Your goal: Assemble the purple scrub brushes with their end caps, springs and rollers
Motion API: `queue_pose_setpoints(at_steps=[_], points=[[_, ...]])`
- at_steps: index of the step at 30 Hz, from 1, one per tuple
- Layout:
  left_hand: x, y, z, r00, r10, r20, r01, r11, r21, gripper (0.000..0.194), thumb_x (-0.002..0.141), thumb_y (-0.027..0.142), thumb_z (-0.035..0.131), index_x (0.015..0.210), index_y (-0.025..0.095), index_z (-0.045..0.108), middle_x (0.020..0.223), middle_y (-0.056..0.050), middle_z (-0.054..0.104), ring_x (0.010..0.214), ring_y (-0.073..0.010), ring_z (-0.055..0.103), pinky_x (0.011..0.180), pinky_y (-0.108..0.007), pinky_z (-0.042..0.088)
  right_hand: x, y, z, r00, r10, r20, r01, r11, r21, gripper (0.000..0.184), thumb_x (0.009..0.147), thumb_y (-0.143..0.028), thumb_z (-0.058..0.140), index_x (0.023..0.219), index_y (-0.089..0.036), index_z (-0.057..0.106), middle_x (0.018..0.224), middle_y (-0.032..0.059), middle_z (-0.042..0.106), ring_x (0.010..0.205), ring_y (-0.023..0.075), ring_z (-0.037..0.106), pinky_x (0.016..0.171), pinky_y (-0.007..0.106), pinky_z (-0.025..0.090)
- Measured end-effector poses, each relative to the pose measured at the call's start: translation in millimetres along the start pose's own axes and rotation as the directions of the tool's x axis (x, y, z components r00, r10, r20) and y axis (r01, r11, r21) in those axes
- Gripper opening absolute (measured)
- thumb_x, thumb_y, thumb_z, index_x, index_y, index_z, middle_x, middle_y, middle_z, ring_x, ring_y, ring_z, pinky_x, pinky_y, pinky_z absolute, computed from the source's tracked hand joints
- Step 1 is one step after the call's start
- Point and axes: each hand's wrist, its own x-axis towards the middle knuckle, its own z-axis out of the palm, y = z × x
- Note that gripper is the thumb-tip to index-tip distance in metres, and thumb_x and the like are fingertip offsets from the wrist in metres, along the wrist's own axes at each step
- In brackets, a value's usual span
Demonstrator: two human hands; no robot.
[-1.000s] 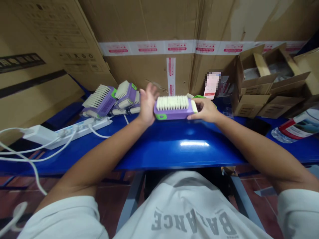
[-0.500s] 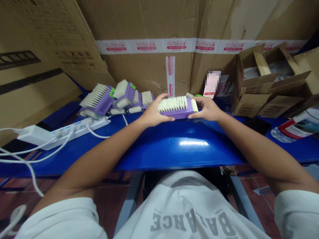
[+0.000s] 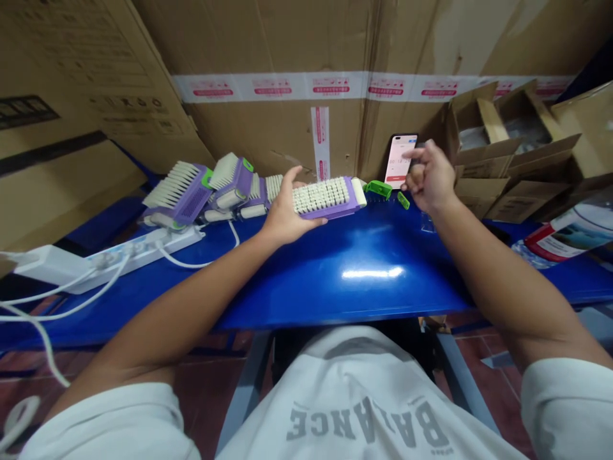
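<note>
My left hand [image 3: 286,214] is closed around the left end of a purple brush [image 3: 330,199]. Its rows of off-white bristles face up, and a cream-coloured block caps the right end. My right hand [image 3: 431,176] is off the brush, beside a lit phone [image 3: 400,160] that leans against the cardboard. The index finger stretches toward the screen while the other fingers are partly curled, with nothing visible in them; whether the fingertip touches the screen is unclear. Between brush and phone lie a bright green plastic part [image 3: 380,190] and a smaller green piece [image 3: 403,200].
Several more purple bristled brushes [image 3: 189,195] stand in a group at the left on the blue table [image 3: 306,281]. A white power strip [image 3: 138,259] with cables lies before them. Divided cardboard boxes [image 3: 517,147] and a labelled plastic bottle [image 3: 565,233] stand at the right.
My right hand has let go of the brush's right end and moved right to the phone. My left hand keeps the brush, shifted slightly left. The green parts now show more fully.
</note>
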Motion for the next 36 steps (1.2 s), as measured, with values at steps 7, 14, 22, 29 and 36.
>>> queue_pose_setpoints(at_steps=[7, 14, 22, 29, 36], points=[[-5.3, 0.8, 4.6, 0.992, -0.037, 0.122, 0.038, 0.999, -0.007, 0.128, 0.059, 0.035, 0.107, 0.165, 0.032, 0.035, 0.136, -0.009, 0.068, 0.129, -0.0357, 0.070, 0.117, -0.057, 0.054, -13.5, -11.2, 0.9, 0.996, -0.078, 0.044, 0.076, 0.482, -0.873, 0.039, 0.099, -0.044, 0.057, 0.119, -0.019, 0.079, 0.103, 0.0179, 0.082, 0.104, 0.0400, 0.074, 0.091, 0.049, 0.056], [-6.2, 3.3, 3.6, 0.939, -0.099, 0.329, 0.113, 0.993, -0.022, 0.118, 0.064, 0.043, 0.101, 0.164, 0.028, 0.040, 0.144, -0.013, 0.067, 0.131, -0.0381, 0.068, 0.118, -0.060, 0.051, -19.9, -26.7, -7.1, 0.919, 0.394, -0.031, -0.055, 0.050, -0.997, 0.052, 0.092, -0.027, 0.067, 0.138, -0.002, 0.075, 0.133, 0.0368, 0.074, 0.121, 0.0474, 0.076, 0.093, 0.050, 0.062], [-3.5, -3.2, 2.3, 0.928, -0.048, 0.368, 0.086, 0.993, -0.086, 0.117, 0.067, 0.053, 0.099, 0.164, 0.028, 0.039, 0.162, -0.018, 0.056, 0.144, -0.0391, 0.061, 0.121, -0.060, 0.049, -22.2, -25.6, -7.6, 0.867, 0.497, -0.029, -0.002, -0.055, -0.998, 0.054, 0.088, -0.023, 0.069, 0.139, -0.005, 0.076, 0.135, 0.0360, 0.074, 0.123, 0.0484, 0.076, 0.090, 0.053, 0.064], [-6.3, 11.3, -1.7, 0.933, 0.098, 0.347, -0.150, 0.981, 0.125, 0.104, 0.075, 0.057, 0.094, 0.162, 0.023, 0.046, 0.169, -0.019, 0.050, 0.159, -0.0430, 0.046, 0.134, -0.061, 0.033, -35.9, -36.9, -1.0, 0.887, 0.445, 0.119, 0.123, 0.020, -0.992, 0.042, 0.094, -0.038, 0.068, 0.126, -0.015, 0.082, 0.121, 0.0301, 0.080, 0.112, 0.0459, 0.079, 0.088, 0.054, 0.062], [-1.0, 3.0, -5.9, 0.895, -0.053, 0.444, 0.007, 0.994, 0.105, 0.130, 0.066, 0.064, 0.097, 0.171, 0.023, 0.032, 0.164, -0.022, 0.056, 0.152, -0.0436, 0.055, 0.127, -0.060, 0.043, -32.6, -33.3, -17.1, 0.775, 0.575, 0.260, 0.152, 0.230, -0.961, 0.097, 0.064, -0.078, 0.091, 0.138, -0.016, 0.075, 0.111, 0.0228, 0.083, 0.100, 0.0463, 0.078, 0.081, 0.052, 0.063]])
